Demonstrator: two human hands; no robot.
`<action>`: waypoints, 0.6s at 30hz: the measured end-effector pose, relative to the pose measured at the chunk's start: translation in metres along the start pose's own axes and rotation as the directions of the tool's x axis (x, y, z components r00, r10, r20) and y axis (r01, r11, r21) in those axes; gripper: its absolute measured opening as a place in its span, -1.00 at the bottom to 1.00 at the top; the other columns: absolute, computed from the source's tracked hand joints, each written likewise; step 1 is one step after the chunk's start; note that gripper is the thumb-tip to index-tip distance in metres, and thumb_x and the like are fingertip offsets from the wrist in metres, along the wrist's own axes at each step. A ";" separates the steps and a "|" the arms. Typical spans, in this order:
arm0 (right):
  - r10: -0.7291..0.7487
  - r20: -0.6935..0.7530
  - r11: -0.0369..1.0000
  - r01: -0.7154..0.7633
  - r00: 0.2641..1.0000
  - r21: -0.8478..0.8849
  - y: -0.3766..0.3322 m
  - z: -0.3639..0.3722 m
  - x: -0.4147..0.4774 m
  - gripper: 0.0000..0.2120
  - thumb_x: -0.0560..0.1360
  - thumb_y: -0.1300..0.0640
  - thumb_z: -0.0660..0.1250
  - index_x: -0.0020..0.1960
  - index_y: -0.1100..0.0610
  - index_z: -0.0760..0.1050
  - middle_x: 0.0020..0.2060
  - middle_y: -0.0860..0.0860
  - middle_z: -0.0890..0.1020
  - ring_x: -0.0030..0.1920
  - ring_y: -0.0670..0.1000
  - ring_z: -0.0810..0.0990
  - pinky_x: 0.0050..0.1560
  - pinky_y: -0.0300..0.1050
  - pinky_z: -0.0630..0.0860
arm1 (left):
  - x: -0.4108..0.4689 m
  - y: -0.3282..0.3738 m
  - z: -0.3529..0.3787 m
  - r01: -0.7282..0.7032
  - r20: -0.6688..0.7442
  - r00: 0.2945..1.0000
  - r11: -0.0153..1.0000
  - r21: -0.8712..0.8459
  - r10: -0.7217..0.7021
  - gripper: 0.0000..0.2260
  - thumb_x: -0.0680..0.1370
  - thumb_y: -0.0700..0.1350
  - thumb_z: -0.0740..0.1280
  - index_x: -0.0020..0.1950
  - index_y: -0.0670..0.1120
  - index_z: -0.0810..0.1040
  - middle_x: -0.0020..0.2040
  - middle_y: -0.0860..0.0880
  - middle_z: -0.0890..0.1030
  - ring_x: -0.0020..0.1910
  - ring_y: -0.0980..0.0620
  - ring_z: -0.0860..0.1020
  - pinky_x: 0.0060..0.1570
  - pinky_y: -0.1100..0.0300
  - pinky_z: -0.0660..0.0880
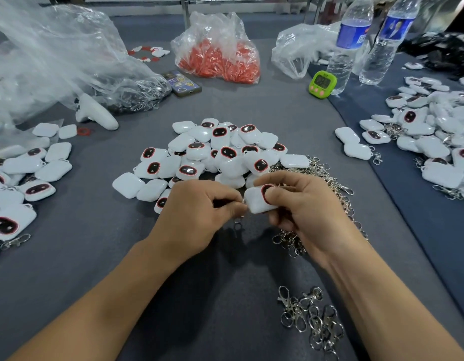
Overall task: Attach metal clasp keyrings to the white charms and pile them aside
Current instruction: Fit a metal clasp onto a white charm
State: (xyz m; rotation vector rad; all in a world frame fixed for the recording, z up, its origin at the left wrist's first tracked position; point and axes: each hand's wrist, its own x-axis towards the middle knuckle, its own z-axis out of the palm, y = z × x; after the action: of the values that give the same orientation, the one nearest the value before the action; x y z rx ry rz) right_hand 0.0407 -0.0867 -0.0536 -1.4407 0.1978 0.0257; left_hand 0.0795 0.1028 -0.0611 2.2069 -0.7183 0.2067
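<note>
White charm (258,203) is gripped in the right hand (303,212), thumb and fingers curled round it, over the middle of the grey surface (69,256). The left hand (197,214) pinches a metal clasp keyring (238,225) at the charm's corner. Just behind lies the heap of charms (217,152). Loose keyrings (311,319) lie toward the near edge, and charms with clasps (17,183) by the left edge.
</note>
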 end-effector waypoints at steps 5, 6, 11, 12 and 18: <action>0.053 -0.013 0.992 -0.051 0.998 0.116 0.001 0.003 0.003 -0.75 0.58 0.39 0.26 -0.07 0.15 0.66 -0.29 0.13 0.66 -0.48 -0.02 0.44 -0.48 -0.22 0.29 | -0.002 0.003 0.006 -0.028 -0.150 0.988 1.000 0.011 0.029 -0.95 0.45 -0.07 0.53 -0.11 0.03 0.74 -0.25 0.18 0.68 -0.23 0.20 0.59 -0.16 0.43 0.43; 0.085 0.008 0.982 -0.085 0.996 0.167 0.001 0.001 0.003 -0.77 0.59 0.38 0.26 -0.04 0.16 0.66 -0.27 0.12 0.67 -0.47 -0.02 0.45 -0.42 -0.19 0.31 | -0.001 0.003 0.007 0.070 -0.107 0.990 0.981 -0.179 -0.090 -0.92 0.46 -0.12 0.54 -0.08 0.04 0.76 -0.23 0.18 0.70 -0.22 0.23 0.62 -0.15 0.44 0.46; 0.007 0.001 0.987 -0.008 1.000 0.163 0.003 0.002 0.002 -0.78 0.59 0.37 0.28 0.02 0.15 0.66 -0.28 0.13 0.61 -0.47 -0.03 0.45 -0.43 -0.19 0.30 | 0.004 0.002 0.011 0.277 0.106 0.961 0.850 -0.448 -0.257 -0.85 0.56 -0.15 0.45 -0.12 0.06 0.76 -0.34 0.05 0.67 -0.34 0.19 0.56 -0.19 0.28 0.47; -0.062 -0.021 0.992 0.064 0.998 0.108 0.004 0.002 0.002 -0.76 0.59 0.37 0.28 0.02 0.12 0.67 -0.31 0.14 0.60 -0.46 -0.03 0.45 -0.48 -0.22 0.31 | 0.003 0.002 0.011 0.249 0.063 0.967 0.880 -0.405 -0.245 -0.83 0.56 -0.15 0.45 -0.12 0.12 0.76 -0.34 0.09 0.68 -0.34 0.20 0.57 -0.21 0.29 0.47; -0.413 -0.073 0.851 0.356 0.908 -0.385 0.015 0.020 -0.006 -0.82 0.52 0.17 0.39 0.04 -0.08 0.66 -0.38 -0.02 0.64 -0.40 0.06 0.60 -0.37 -0.07 0.52 | 0.002 0.003 0.006 -0.171 -0.076 0.968 0.852 0.495 0.239 -0.85 0.49 -0.19 0.37 -0.27 -0.13 0.66 -0.39 -0.02 0.55 -0.36 -0.02 0.40 -0.24 0.14 0.18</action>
State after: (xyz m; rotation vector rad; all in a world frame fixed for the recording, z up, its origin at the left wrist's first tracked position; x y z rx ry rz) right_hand 0.0355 -0.0646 -0.0653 -1.8357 0.0226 -0.4007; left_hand 0.0788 0.0963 -0.0630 2.5512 -0.9021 0.7100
